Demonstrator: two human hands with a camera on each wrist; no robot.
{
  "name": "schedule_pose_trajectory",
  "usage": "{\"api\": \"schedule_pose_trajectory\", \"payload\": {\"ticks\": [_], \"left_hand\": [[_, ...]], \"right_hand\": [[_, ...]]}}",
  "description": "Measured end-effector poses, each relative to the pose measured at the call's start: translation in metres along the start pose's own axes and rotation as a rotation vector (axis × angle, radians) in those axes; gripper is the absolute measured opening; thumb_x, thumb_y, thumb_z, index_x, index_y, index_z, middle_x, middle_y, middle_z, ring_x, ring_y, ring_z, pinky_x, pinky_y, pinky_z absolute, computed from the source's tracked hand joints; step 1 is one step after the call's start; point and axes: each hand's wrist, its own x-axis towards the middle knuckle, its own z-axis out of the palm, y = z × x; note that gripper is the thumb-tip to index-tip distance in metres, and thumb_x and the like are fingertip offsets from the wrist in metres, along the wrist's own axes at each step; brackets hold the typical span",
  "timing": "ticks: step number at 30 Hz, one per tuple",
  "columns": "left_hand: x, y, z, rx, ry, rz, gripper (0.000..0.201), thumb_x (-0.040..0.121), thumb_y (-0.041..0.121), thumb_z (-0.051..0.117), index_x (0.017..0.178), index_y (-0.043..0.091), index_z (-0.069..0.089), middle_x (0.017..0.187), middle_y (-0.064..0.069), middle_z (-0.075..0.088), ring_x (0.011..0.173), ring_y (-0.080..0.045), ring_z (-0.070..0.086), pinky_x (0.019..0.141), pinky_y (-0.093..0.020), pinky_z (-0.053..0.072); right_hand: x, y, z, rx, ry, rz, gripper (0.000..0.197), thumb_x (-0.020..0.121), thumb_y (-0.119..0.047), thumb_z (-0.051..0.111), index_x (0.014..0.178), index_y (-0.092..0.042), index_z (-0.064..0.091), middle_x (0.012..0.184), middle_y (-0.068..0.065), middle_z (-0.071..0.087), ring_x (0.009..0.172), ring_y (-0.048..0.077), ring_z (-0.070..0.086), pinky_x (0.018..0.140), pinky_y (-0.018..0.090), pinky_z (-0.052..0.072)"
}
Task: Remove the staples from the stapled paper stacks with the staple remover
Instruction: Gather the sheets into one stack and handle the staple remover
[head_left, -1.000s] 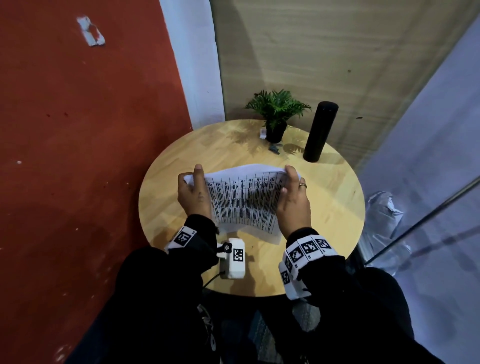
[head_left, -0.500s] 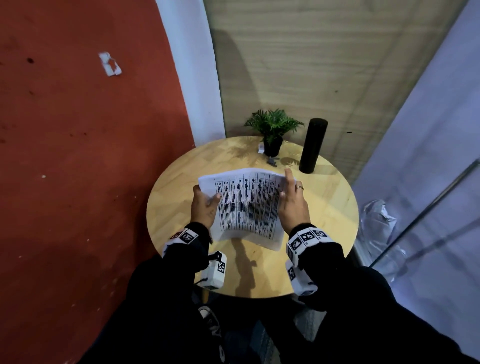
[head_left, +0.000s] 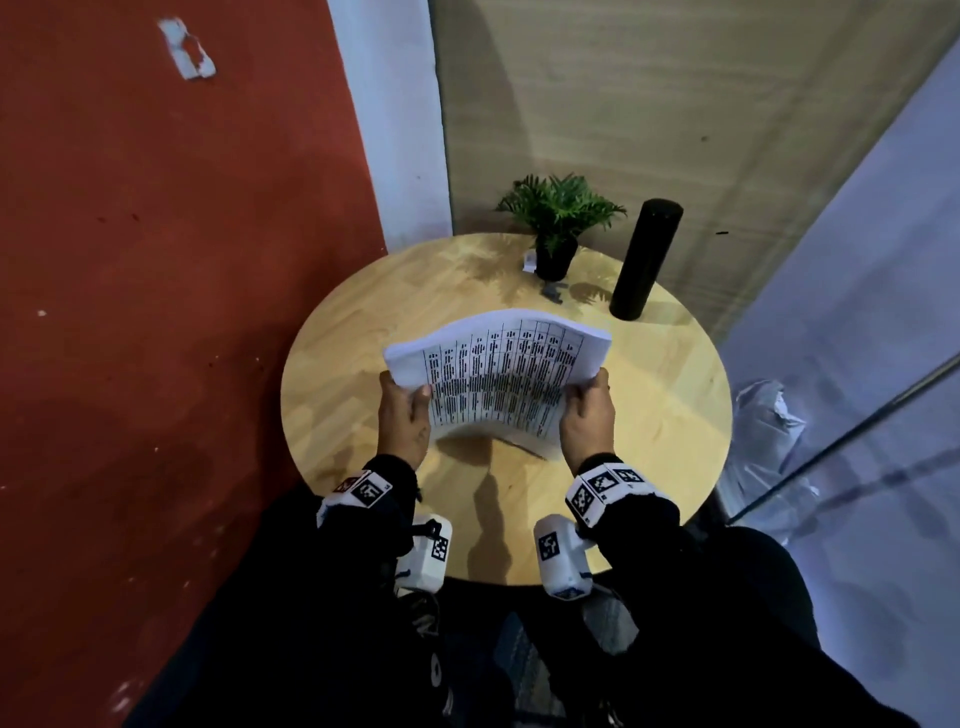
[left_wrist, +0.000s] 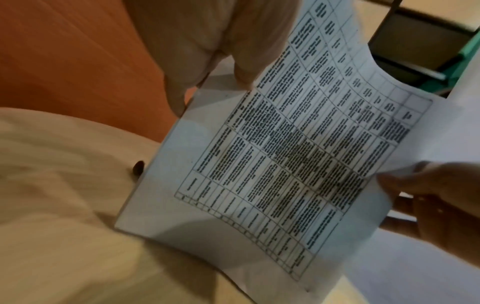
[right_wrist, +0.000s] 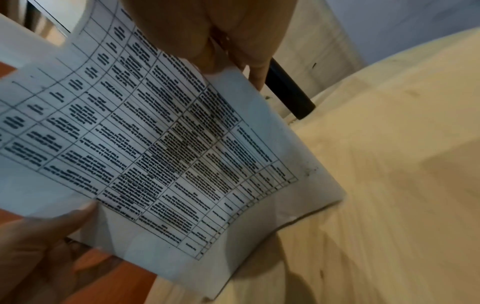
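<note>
A white paper stack (head_left: 498, 371) printed with a dense table is raised off the round wooden table (head_left: 649, 415), its far end arched upward. My left hand (head_left: 405, 415) grips its left edge and my right hand (head_left: 584, 415) grips its right edge. The left wrist view shows the printed sheet (left_wrist: 285, 164) with the left fingers (left_wrist: 182, 88) pinching its edge. The same sheet (right_wrist: 161, 144) fills the right wrist view under the right fingers (right_wrist: 233, 47). A small dark staple remover (head_left: 553, 291) lies on the table in front of the plant pot. No staple can be made out.
A small potted plant (head_left: 558, 223) and a tall black cylinder (head_left: 647, 260) stand at the table's far side. A red wall is on the left, a wood panel behind, and a grey partition on the right. A crumpled plastic bag (head_left: 769, 415) lies beyond the table's right edge.
The paper stack has been lifted from lying on the table, and both hands have slid back to grip its side edges nearer me. The far end now arches up.
</note>
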Motion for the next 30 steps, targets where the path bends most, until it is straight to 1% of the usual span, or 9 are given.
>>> {"api": "schedule_pose_trajectory", "payload": {"ticks": [3, 10, 14, 16, 20, 23, 25, 28, 30], "left_hand": [[0.001, -0.006, 0.002, 0.016, -0.014, 0.026, 0.049, 0.090, 0.020, 0.046, 0.121, -0.016, 0.032, 0.102, -0.011, 0.053, 0.095, -0.019, 0.051, 0.070, -0.019, 0.035], [0.005, 0.002, 0.005, 0.007, 0.013, 0.008, 0.032, 0.096, 0.001, 0.045, 0.120, -0.015, 0.032, 0.100, -0.020, 0.052, 0.091, -0.021, 0.048, 0.069, -0.019, 0.033], [0.022, 0.000, -0.014, -0.051, 0.122, -0.061, 0.049, 0.091, 0.023, 0.046, 0.124, -0.010, 0.031, 0.103, -0.015, 0.052, 0.089, -0.022, 0.051, 0.074, -0.026, 0.038], [0.039, -0.015, -0.029, -0.167, 0.148, -0.156, 0.033, 0.094, 0.010, 0.049, 0.122, -0.003, 0.037, 0.108, -0.019, 0.055, 0.095, -0.030, 0.056, 0.080, -0.029, 0.039], [0.051, -0.065, -0.049, -0.461, 0.137, -0.382, 0.035, 0.091, -0.010, 0.045, 0.105, 0.016, 0.063, 0.095, 0.007, 0.072, 0.084, -0.011, 0.066, 0.080, -0.033, 0.052], [0.039, -0.107, -0.052, -0.517, 0.098, -0.703, 0.027, 0.092, -0.002, 0.046, 0.118, 0.003, 0.052, 0.102, -0.016, 0.065, 0.076, -0.023, 0.066, 0.071, -0.038, 0.054], [0.031, -0.128, -0.048, -0.372, 0.066, -0.955, 0.018, 0.097, 0.009, 0.044, 0.113, 0.003, 0.051, 0.073, -0.013, 0.068, 0.053, -0.023, 0.065, 0.050, -0.031, 0.054], [0.032, -0.152, -0.035, -0.053, 0.060, -1.063, 0.036, 0.095, 0.014, 0.051, 0.126, -0.004, 0.049, 0.106, -0.023, 0.064, 0.096, -0.036, 0.064, 0.082, -0.038, 0.052], [0.034, -0.157, -0.023, 0.132, 0.067, -0.990, 0.026, 0.093, 0.006, 0.050, 0.113, -0.011, 0.056, 0.119, -0.025, 0.058, 0.113, -0.037, 0.055, 0.085, -0.036, 0.045]], "right_hand": [[0.002, 0.007, 0.008, -0.021, -0.031, 0.045, 0.008, 0.096, 0.001, 0.034, 0.094, -0.006, 0.031, 0.098, 0.024, 0.052, 0.082, 0.028, 0.047, 0.064, 0.028, 0.027], [0.003, 0.004, 0.011, -0.036, -0.018, 0.030, 0.004, 0.098, -0.001, 0.032, 0.101, -0.002, 0.035, 0.096, 0.016, 0.048, 0.081, 0.025, 0.044, 0.060, 0.028, 0.023], [-0.001, -0.013, 0.024, 0.009, -0.008, -0.116, 0.008, 0.099, -0.006, 0.036, 0.104, -0.001, 0.037, 0.082, 0.004, 0.046, 0.065, 0.021, 0.040, 0.056, 0.030, 0.023], [0.002, -0.016, 0.036, 0.042, -0.150, -0.081, 0.014, 0.098, -0.013, 0.042, 0.110, -0.007, 0.037, 0.084, -0.002, 0.051, 0.067, 0.016, 0.050, 0.056, 0.031, 0.034], [0.021, 0.011, 0.062, -0.343, -0.620, 0.050, 0.033, 0.095, -0.009, 0.044, 0.126, 0.001, 0.044, 0.119, 0.022, 0.055, 0.109, 0.037, 0.053, 0.078, 0.036, 0.039], [0.031, 0.018, 0.077, -0.511, -0.626, 0.014, 0.028, 0.092, -0.012, 0.045, 0.118, -0.001, 0.045, 0.113, 0.025, 0.058, 0.103, 0.040, 0.055, 0.068, 0.036, 0.035], [0.043, 0.018, 0.087, -0.571, -0.614, 0.013, 0.031, 0.091, -0.015, 0.047, 0.120, -0.004, 0.042, 0.109, 0.023, 0.059, 0.098, 0.040, 0.057, 0.066, 0.034, 0.034], [0.066, 0.031, 0.093, -0.711, -0.764, 0.036, 0.034, 0.090, -0.015, 0.049, 0.123, -0.004, 0.044, 0.111, 0.021, 0.059, 0.099, 0.037, 0.058, 0.068, 0.034, 0.039], [0.079, 0.047, 0.091, -0.790, -0.887, 0.052, 0.033, 0.091, -0.019, 0.051, 0.119, -0.003, 0.047, 0.115, 0.021, 0.058, 0.103, 0.034, 0.057, 0.074, 0.032, 0.042]]}}
